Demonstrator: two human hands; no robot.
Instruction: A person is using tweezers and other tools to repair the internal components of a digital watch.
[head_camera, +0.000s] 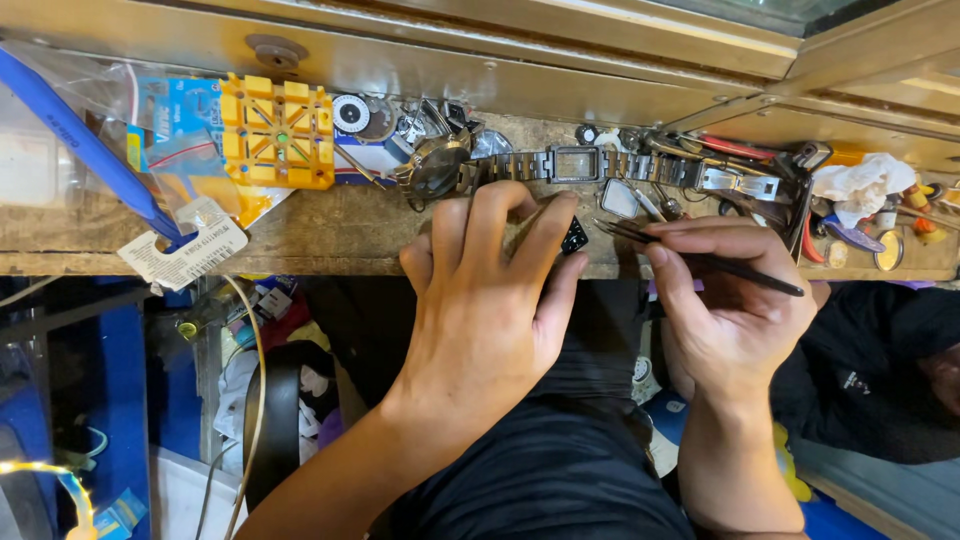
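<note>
Packaging crowds the counter's (330, 235) left end: one white barcoded hang tag (185, 250), one blue blister card (175, 105), one yellow gridded holder (277, 132). I see my left hand (490, 300) pinching a small black part (574, 237) at the counter edge; my right hand (735, 300) grips one pair of black tweezers (700, 258). One steel-bracelet watch (575, 165) lies just beyond

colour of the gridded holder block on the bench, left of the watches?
Yellow holder block, with a small green spot at centre; head view.
</note>
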